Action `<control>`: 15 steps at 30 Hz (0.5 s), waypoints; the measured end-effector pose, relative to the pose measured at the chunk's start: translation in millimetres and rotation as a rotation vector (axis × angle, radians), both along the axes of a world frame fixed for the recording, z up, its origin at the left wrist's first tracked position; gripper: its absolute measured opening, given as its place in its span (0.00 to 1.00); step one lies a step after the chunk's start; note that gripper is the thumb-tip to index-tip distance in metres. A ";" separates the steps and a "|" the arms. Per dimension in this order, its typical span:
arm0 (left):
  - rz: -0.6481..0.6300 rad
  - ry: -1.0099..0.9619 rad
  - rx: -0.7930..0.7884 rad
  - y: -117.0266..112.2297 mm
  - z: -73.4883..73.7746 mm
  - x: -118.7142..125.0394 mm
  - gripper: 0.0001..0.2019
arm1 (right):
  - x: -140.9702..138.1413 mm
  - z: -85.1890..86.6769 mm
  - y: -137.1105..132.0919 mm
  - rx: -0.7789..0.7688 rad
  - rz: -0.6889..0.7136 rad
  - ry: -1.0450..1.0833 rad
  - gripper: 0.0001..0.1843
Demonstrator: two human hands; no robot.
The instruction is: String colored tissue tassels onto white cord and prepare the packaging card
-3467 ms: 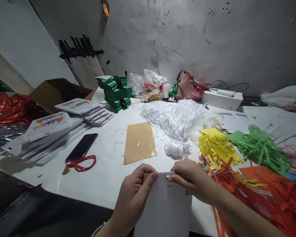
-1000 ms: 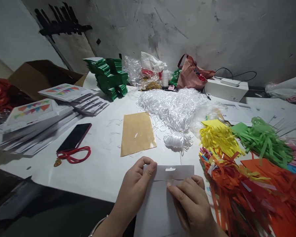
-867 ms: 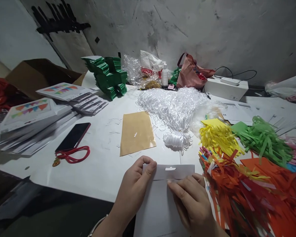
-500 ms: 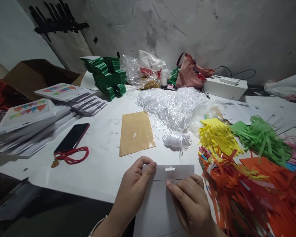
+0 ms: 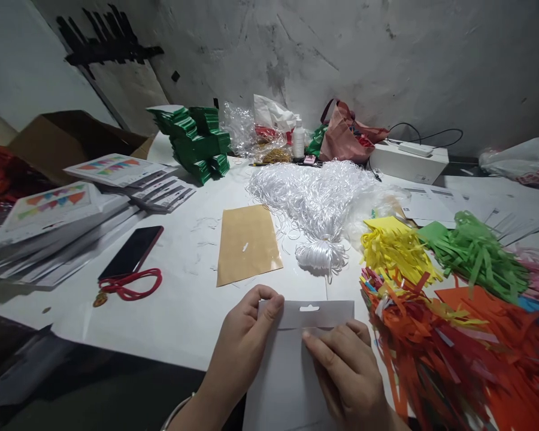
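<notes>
At the table's front edge lies a pale paper envelope (image 5: 282, 371) with a hang hole in its top flap. My left hand (image 5: 247, 341) pinches the envelope's upper left corner between thumb and bent fingers. My right hand (image 5: 350, 365) is curled over its right side, the index fingertip pressing near the flap's fold; its other fingers are partly hidden beneath. Just beyond lies a tan paper sheet (image 5: 250, 245) with a small white mark on it. Behind that sits a bundle of white cord (image 5: 321, 257) beside a large heap of white string (image 5: 309, 188).
Stacked printed packets (image 5: 54, 209) and a phone (image 5: 132, 251) with a red strap lie left. Fringed orange paper (image 5: 498, 347), yellow paper (image 5: 393, 245) and green paper (image 5: 476, 251) crowd the right. Behind stand a green stack (image 5: 195, 143), a bottle (image 5: 298, 137) and a white box (image 5: 411, 161).
The view has shifted very slightly. Both hands keep the same hold on the envelope, and nothing else has visibly moved.
</notes>
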State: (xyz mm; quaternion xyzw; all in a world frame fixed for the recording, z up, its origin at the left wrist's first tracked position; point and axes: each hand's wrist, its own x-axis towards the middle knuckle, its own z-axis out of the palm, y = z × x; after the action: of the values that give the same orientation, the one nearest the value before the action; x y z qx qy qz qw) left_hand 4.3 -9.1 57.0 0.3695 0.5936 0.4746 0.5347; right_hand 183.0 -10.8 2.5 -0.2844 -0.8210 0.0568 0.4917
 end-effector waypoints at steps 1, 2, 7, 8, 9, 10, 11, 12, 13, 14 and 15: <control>0.001 -0.001 0.001 0.0 0.3 0.3 0.21 | 0.0 0.0 0.1 0.003 -0.005 0.002 0.15; 0.003 0.000 0.001 0.0 0.5 0.5 0.21 | 0.1 0.1 0.2 0.004 -0.008 -0.003 0.15; 0.005 -0.002 0.007 0.0 0.8 1.3 0.21 | 0.6 1.1 0.5 0.006 -0.009 -0.012 0.16; 0.005 -0.001 0.010 0.0 0.7 1.4 0.20 | 0.6 1.2 0.5 0.005 -0.013 -0.010 0.17; 0.006 0.004 0.013 0.0 0.7 1.6 0.20 | 0.4 1.2 0.4 0.007 -0.018 -0.011 0.17; 0.011 0.011 0.016 0.0 0.8 1.8 0.21 | 0.2 1.1 0.3 0.011 -0.021 -0.018 0.17; 0.018 0.016 0.019 0.0 1.0 2.1 0.21 | -0.1 1.0 0.1 0.015 -0.021 -0.024 0.16; 0.023 0.019 0.020 0.0 1.3 2.5 0.21 | -0.3 0.8 0.0 0.020 -0.019 -0.026 0.15; 0.026 0.018 0.019 -0.1 1.7 2.9 0.21 | -0.5 0.8 -0.2 0.025 -0.017 -0.023 0.15; 0.027 0.013 0.019 -0.2 2.1 3.4 0.21 | -0.6 0.8 -0.3 0.026 -0.015 -0.016 0.15; 0.028 0.009 0.018 -0.4 2.6 3.8 0.21 | -0.6 1.0 -0.4 0.023 -0.015 -0.008 0.15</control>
State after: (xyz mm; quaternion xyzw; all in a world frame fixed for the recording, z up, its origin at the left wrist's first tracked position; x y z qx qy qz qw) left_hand 8.0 -9.5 59.6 0.3683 0.5967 0.4856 0.5220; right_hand 182.4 -11.3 3.5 -0.2852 -0.8214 0.0427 0.4921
